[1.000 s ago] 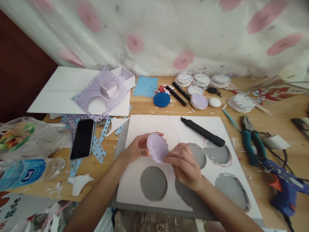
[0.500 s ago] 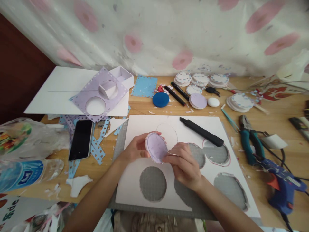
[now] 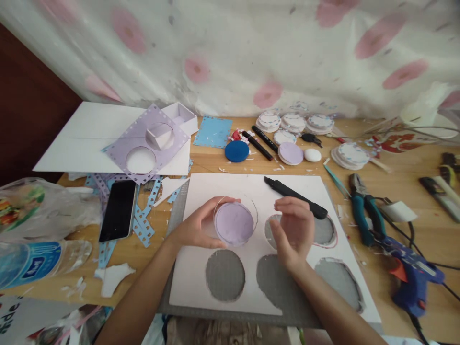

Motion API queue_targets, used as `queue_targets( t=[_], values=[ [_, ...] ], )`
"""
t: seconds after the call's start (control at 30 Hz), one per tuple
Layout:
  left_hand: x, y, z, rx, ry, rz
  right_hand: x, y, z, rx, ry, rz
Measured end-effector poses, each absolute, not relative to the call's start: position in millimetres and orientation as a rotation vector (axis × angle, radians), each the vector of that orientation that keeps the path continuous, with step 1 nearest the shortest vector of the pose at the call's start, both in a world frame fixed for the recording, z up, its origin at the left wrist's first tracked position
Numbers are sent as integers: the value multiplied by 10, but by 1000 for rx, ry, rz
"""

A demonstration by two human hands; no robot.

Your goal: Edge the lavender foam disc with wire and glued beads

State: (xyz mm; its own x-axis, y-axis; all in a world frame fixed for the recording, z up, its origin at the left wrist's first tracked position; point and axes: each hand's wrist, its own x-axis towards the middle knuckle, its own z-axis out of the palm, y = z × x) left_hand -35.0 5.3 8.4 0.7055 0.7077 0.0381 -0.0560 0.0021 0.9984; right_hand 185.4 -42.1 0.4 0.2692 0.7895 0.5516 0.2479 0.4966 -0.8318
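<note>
A round lilac disc (image 3: 235,224) with a pale rim is at the middle of the white board (image 3: 190,282). My left hand (image 3: 199,224) has its thumb and fingers around the disc's left edge. A thin pale strand arcs from the disc's edge across those fingers. To the right, my right hand (image 3: 295,230) is raised over the board, thumb and curved fingers apart, with nothing visible in it. A black marker-like pen (image 3: 296,197) lies just behind it. The board has several round cut-outs, through which the grey cutting mat (image 3: 225,275) shows.
Beyond the board are a blue disc (image 3: 236,151), another lilac disc (image 3: 291,153) and stacks of decorated white discs (image 3: 319,123). Pliers (image 3: 364,206) and a blue glue gun (image 3: 413,273) lie at the right. A phone (image 3: 118,211) and paper scraps lie left.
My right hand has let go of the disc's edge and thin strand and moved right, opening. My left hand has brought the disc flatter, facing up, slightly lower.
</note>
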Motion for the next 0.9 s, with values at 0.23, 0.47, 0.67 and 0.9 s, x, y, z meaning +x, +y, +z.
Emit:
queue_targets(
  t=[0.23,0.47,0.67,0.9],
  values=[
    [-415,32,205,1953,898,275,1902,-256,-76,-1333,-1386,1187],
    [-576,121,382,2204,988,264,1874,-271,-126,-1402,-1377,1274],
    [-248,121,582,2452,1185,443,1801,-348,-143,-1387,-1392,1274],
    [52,102,490,2809,1248,56,1718,-409,-176,-1422,-1454,1158]
  ],
)
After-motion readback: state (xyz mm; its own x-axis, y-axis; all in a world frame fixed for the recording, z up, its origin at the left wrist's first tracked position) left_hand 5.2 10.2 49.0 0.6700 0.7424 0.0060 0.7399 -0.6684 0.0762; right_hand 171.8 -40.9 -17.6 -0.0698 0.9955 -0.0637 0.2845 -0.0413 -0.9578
